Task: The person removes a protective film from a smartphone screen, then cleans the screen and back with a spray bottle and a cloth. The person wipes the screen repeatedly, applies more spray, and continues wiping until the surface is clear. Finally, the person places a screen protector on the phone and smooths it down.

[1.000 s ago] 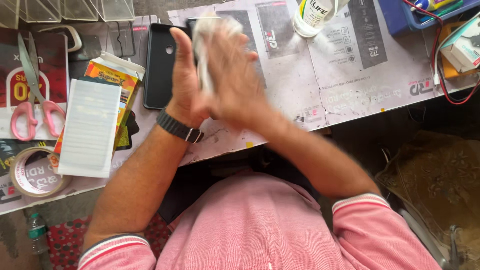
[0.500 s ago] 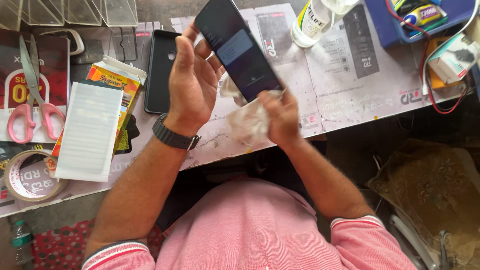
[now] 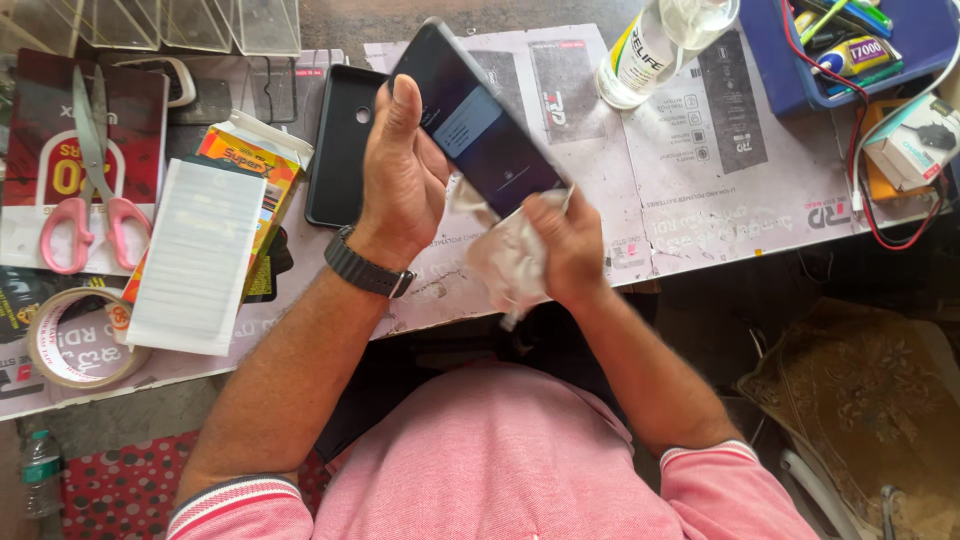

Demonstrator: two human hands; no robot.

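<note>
Two hands work above the counter (image 3: 700,200). Left hand (image 3: 400,175) grips a dark phone (image 3: 480,125), tilted, its long axis running from upper left to lower right, screen up. Right hand (image 3: 565,245) is closed on a crumpled white cloth (image 3: 505,260) at the phone's lower end.

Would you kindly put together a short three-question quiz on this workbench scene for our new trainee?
1. True or false: the left hand holds the dark smartphone up off the table.
2. What does the right hand press against the phone's lower end? A) pink-handled scissors B) a crumpled white cloth C) a roll of tape
3. Fill in: the black phone case lies on the table just beyond the left ____.

Key: 1 true; 2 B; 3 hand.
</note>
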